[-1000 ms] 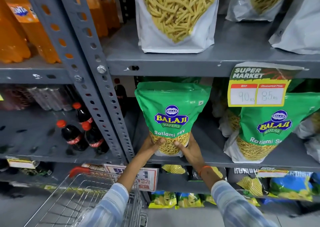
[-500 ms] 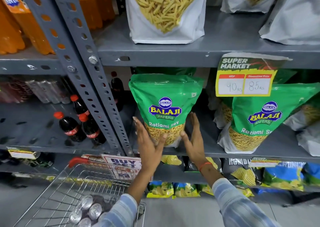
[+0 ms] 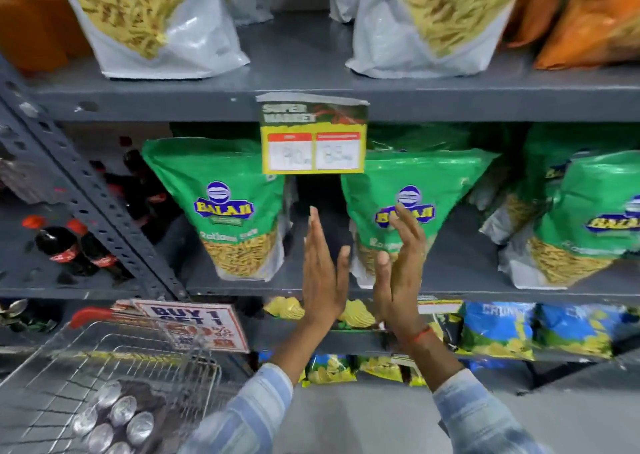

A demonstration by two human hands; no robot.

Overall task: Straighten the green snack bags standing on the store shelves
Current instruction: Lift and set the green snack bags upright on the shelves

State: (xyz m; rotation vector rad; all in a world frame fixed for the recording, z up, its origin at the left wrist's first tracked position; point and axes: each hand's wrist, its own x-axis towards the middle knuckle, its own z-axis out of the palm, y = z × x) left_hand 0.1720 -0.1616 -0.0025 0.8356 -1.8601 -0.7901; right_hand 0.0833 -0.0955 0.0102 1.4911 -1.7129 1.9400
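Three green Balaji snack bags stand on the grey middle shelf (image 3: 460, 273). The left bag (image 3: 221, 207) stands upright by itself. The middle bag (image 3: 408, 190) leans a little, and a third bag (image 3: 588, 218) at the right tilts against others behind it. My left hand (image 3: 322, 270) is flat and open in the gap between the left and middle bags, touching neither. My right hand (image 3: 401, 266) is open with fingers spread, in front of the middle bag's lower part; contact is unclear.
A yellow price tag (image 3: 313, 134) hangs from the shelf above. White pouches (image 3: 162, 20) stand on the upper shelf. Cola bottles (image 3: 65, 249) sit behind a slanted grey upright (image 3: 86, 197). A wire cart (image 3: 114, 384) with cans is at lower left. Chip bags (image 3: 498, 329) fill the lower shelves.
Both hands let go of the left bag and moved right toward the middle bag. The view has shifted right as well.
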